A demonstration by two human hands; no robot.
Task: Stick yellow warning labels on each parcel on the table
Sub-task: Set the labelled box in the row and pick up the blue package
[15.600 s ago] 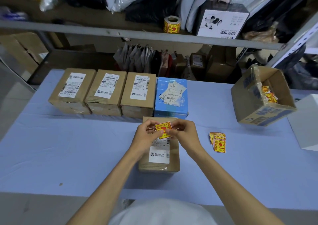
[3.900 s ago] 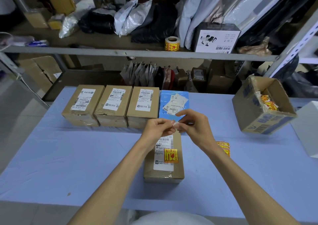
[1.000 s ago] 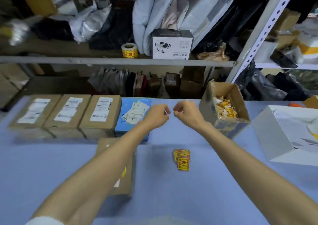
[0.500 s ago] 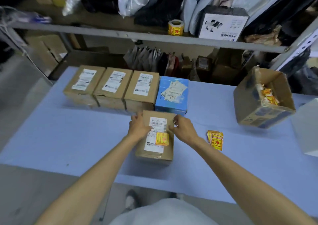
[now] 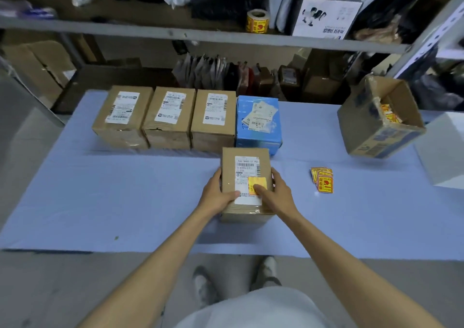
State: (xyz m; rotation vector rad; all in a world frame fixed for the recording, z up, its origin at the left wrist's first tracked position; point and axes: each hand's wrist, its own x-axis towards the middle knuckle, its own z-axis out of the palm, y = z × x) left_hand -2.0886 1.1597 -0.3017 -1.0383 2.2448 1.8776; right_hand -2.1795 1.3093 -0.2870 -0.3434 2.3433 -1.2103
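A brown parcel [image 5: 244, 157] lies in front of me on the blue table [image 5: 125, 197], with a yellow warning label [image 5: 258, 180] stuck over its white shipping label. My left hand [image 5: 216, 195] grips the parcel's left side, thumb on top. My right hand [image 5: 280, 194] grips the right side, and its thumb presses on the yellow label. Behind stand three brown parcels [image 5: 123, 116], [image 5: 169, 116], [image 5: 213, 119] and a blue parcel [image 5: 258, 124], none showing a yellow label. A small stack of yellow labels [image 5: 323, 183] lies to the right.
An open cardboard box [image 5: 361, 126] with yellow scraps inside sits tilted at the back right. A white box [image 5: 444, 149] is at the right edge. A roll of yellow labels [image 5: 257, 21] stands on the shelf behind. My feet show below the table's near edge.
My hands came down from near the open box onto the front parcel. In the last half second they slid from its far end to its sides, and my right thumb landed on the yellow label.
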